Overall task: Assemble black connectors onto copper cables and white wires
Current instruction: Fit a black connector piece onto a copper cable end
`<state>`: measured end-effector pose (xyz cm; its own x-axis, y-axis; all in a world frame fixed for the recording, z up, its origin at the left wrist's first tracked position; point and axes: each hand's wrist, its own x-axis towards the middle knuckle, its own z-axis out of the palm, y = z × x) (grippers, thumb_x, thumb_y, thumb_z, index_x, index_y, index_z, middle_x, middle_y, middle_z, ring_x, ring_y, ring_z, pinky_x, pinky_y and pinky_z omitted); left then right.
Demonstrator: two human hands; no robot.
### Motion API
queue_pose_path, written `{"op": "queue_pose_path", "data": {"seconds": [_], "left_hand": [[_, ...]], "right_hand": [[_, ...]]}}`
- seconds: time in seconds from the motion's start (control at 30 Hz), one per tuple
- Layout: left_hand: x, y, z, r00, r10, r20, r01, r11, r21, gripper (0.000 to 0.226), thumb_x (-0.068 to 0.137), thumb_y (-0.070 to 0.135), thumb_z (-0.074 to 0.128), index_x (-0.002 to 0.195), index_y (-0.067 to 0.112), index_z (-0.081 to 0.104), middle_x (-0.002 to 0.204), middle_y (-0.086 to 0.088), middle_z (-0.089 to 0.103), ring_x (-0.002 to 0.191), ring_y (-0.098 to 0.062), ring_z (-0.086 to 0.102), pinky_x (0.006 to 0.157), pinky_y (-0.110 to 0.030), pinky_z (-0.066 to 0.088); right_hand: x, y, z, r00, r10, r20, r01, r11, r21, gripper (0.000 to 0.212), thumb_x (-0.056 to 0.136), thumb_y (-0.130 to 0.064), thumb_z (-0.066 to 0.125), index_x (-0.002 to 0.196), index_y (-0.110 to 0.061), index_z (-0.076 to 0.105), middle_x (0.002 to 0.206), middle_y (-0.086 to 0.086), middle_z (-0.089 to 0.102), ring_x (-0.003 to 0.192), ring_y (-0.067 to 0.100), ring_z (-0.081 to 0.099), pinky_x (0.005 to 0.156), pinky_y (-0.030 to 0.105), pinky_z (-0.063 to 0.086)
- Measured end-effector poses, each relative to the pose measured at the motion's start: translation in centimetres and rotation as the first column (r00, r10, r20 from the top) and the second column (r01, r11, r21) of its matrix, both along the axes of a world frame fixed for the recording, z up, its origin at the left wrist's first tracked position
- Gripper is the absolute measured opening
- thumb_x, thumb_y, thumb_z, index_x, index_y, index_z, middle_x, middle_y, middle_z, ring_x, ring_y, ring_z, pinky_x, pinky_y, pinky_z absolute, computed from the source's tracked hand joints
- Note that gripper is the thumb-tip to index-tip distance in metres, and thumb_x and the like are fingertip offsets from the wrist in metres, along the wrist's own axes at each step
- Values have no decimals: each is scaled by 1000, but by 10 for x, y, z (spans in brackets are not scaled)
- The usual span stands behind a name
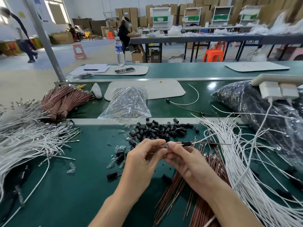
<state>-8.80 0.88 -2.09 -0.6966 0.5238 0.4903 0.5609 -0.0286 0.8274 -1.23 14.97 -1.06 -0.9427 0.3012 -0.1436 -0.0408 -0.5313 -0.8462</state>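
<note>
One black connector over the green bench, threaded on one copper cable and one white wire, long axis level, tails pointing right, left hand pinching one clear bulb, right hand pinching copper cable and white wire just left of it, pile of loose connectors behind, uncountable.

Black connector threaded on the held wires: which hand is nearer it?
Right. The right hand pinches the wires just beside the black connector; the left hand, pinching a clear bulb, is farther left.
</note>
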Motion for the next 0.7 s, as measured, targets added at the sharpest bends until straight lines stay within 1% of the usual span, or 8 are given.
{"op": "queue_pose_path", "data": {"seconds": [0.1,0.17,0.27,0.33,0.47,0.57,0.63,0.7], "left_hand": [[-2,-1,-2,986,45,-162,-55,997,-58,23,91,26,66,109,41,65,104,22,66,98,-4,68,83,-12,51],[-4,-3,-4,977,51,-207,-68,995,-72,20,93,27,64,110,37,64,104,21,64,97,-4,67,82,-11,51],[-5,-3,-5,979,44,-200,-59,996,-72,16,93,29,62,109,34,64,103,19,63,97,-5,67,82,-12,51],[-5,-2,-5,977,61,-202,-74,996,-55,16,93,30,62,108,35,64,102,19,64,95,-5,67,81,-12,51],[-10,-3,-3,969,157,-191,-160,987,-1,14,92,35,63,105,37,63,96,17,65,88,-6,67,77,-11,50],[-11,-5,-3,972,168,-167,-170,985,4,11,92,38,62,103,38,63,95,16,65,86,-8,67,76,-13,50],[-10,-5,-3,973,164,-165,-167,986,-8,11,92,38,62,103,36,63,95,17,64,86,-7,66,76,-12,49],[-10,-5,-3,973,159,-169,-163,986,-13,11,92,35,63,103,34,64,96,18,65,87,-6,66,77,-11,49]], "right_hand": [[0,0,-1,1000,28,2,-28,1000,5,22,77,-27,78,85,-7,81,85,11,74,71,13,70,68,24,58],[0,0,-1,999,50,6,-50,998,37,23,78,-28,78,89,-7,81,90,12,75,74,14,70,69,24,58],[0,0,-2,998,59,4,-60,998,35,26,78,-28,79,93,-7,80,93,13,74,76,15,70,70,25,59],[-1,1,-2,999,47,0,-47,999,1,32,76,-30,81,98,-7,80,97,14,75,75,16,70,69,26,60],[-3,2,1,996,-90,-5,90,993,-71,43,71,-39,79,103,-11,79,95,12,76,72,18,70,66,27,60],[-2,6,2,986,-163,-20,159,978,-135,36,83,-35,69,107,-8,76,92,12,74,71,18,70,64,27,60],[-1,7,1,984,-177,-21,172,974,-145,27,85,-27,67,101,-9,80,90,11,75,71,16,70,63,26,60],[0,8,0,984,-176,-26,171,975,-143,24,85,-23,67,99,-10,81,89,10,75,71,15,70,63,26,60]]}}
